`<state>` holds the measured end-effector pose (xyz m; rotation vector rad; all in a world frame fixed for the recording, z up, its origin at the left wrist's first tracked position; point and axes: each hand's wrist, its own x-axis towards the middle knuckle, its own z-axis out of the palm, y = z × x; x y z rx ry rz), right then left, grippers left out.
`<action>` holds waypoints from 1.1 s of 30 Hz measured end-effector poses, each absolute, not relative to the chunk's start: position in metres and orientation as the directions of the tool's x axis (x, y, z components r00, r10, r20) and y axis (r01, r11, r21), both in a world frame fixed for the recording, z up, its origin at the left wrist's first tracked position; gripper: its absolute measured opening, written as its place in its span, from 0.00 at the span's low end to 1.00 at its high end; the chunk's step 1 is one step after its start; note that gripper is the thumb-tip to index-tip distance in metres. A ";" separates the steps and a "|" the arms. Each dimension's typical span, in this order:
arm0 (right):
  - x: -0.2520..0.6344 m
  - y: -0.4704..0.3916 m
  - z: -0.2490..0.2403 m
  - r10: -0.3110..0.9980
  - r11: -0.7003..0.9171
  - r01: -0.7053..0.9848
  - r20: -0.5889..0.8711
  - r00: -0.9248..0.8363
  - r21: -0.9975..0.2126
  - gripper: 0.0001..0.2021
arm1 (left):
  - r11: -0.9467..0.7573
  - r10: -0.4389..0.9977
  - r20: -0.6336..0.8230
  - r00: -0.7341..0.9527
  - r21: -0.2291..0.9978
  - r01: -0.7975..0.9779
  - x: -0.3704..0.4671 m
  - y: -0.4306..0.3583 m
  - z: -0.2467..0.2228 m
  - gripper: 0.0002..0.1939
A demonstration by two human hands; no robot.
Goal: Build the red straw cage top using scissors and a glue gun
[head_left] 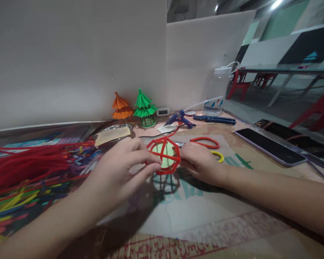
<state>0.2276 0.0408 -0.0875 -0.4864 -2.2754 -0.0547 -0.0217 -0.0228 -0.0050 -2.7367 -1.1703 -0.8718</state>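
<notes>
My left hand (124,169) and my right hand (198,163) both grip a small red straw frame (163,154), a round cage shape with a pale green piece inside it. It is held just above the glossy table top, which mirrors it. My left fingers pinch its left rim, my right fingers its right side. Red-handled scissors (205,142) and a yellow ring (218,155) lie just behind my right hand.
A pile of red and coloured straws (29,169) covers the left. At the back stand an orange paper tree (120,107), a green paper tree (144,106), a blue glue gun (179,118) and a plastic jar (217,91). Two phones (270,146) lie at right.
</notes>
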 end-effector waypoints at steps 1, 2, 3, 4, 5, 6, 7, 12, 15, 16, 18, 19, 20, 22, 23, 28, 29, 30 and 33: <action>0.227 0.040 -0.087 0.312 0.929 0.357 0.718 -0.622 -0.095 0.09 | -0.724 0.628 0.514 0.585 0.110 0.681 -0.018 -0.025 -0.009 0.09; 0.227 0.039 -0.086 0.301 0.931 0.358 0.719 -0.627 -0.078 0.09 | -0.727 0.601 0.524 0.603 0.046 0.685 -0.015 -0.026 -0.013 0.09; 0.227 0.038 -0.085 0.292 0.931 0.361 0.720 -0.629 -0.063 0.10 | -0.722 0.580 0.535 0.614 -0.011 0.691 -0.012 -0.027 -0.017 0.09; 0.226 0.038 -0.084 0.287 0.930 0.365 0.723 -0.628 -0.052 0.10 | -0.713 0.563 0.546 0.620 -0.058 0.699 -0.009 -0.028 -0.020 0.10; 0.226 0.037 -0.083 0.281 0.929 0.368 0.725 -0.628 -0.041 0.10 | -0.703 0.554 0.552 0.623 -0.090 0.705 -0.007 -0.028 -0.024 0.12; 0.225 0.037 -0.082 0.276 0.928 0.372 0.727 -0.629 -0.031 0.11 | -0.695 0.555 0.548 0.626 -0.109 0.711 -0.006 -0.028 -0.026 0.13; 0.225 0.037 -0.081 0.269 0.927 0.376 0.728 -0.631 -0.017 0.11 | -0.689 0.562 0.535 0.631 -0.119 0.715 -0.005 -0.028 -0.029 0.15; 0.225 0.038 -0.082 0.200 0.928 0.363 0.710 -0.676 0.085 0.12 | -0.675 0.597 0.504 0.624 -0.106 0.731 -0.003 -0.025 -0.040 0.17; 0.226 0.039 -0.083 0.164 0.929 0.347 0.696 -0.699 0.130 0.11 | -0.674 0.600 0.510 0.616 -0.092 0.733 -0.001 -0.025 -0.045 0.15; 0.227 0.039 -0.084 0.159 0.929 0.344 0.693 -0.703 0.137 0.11 | -0.677 0.599 0.509 0.618 -0.090 0.731 -0.001 -0.025 -0.047 0.13; 0.227 0.040 -0.084 0.156 0.929 0.342 0.688 -0.709 0.142 0.12 | -0.678 0.598 0.508 0.620 -0.091 0.729 0.000 -0.025 -0.049 0.12; 0.227 0.040 -0.084 0.157 0.929 0.342 0.687 -0.710 0.141 0.12 | -0.678 0.598 0.508 0.620 -0.092 0.730 0.001 -0.025 -0.050 0.11; 0.226 0.040 -0.085 0.156 0.929 0.342 0.688 -0.709 0.141 0.11 | -0.677 0.599 0.507 0.620 -0.093 0.730 0.001 -0.026 -0.050 0.11; 0.226 0.039 -0.085 0.154 0.928 0.344 0.692 -0.705 0.145 0.11 | -0.685 0.597 0.503 0.625 -0.086 0.724 0.002 -0.026 -0.050 0.11; 0.226 0.039 -0.086 0.155 0.927 0.347 0.693 -0.704 0.145 0.11 | -0.693 0.596 0.499 0.629 -0.075 0.717 0.002 -0.027 -0.049 0.11; 0.226 0.039 -0.087 0.165 0.922 0.358 0.687 -0.708 0.147 0.11 | -0.721 0.578 0.531 0.620 -0.024 0.692 0.002 -0.027 -0.042 0.08; 0.226 0.039 -0.086 0.168 0.923 0.358 0.687 -0.707 0.143 0.11 | -0.719 0.568 0.550 0.613 -0.032 0.694 0.001 -0.026 -0.041 0.08; 0.226 0.039 -0.085 0.170 0.924 0.356 0.688 -0.706 0.137 0.12 | -0.720 0.551 0.573 0.607 -0.042 0.693 0.000 -0.026 -0.040 0.07; 0.225 0.039 -0.083 0.170 0.935 0.338 0.700 -0.694 0.109 0.12 | -0.758 0.508 0.611 0.607 -0.018 0.652 -0.004 -0.028 -0.033 0.06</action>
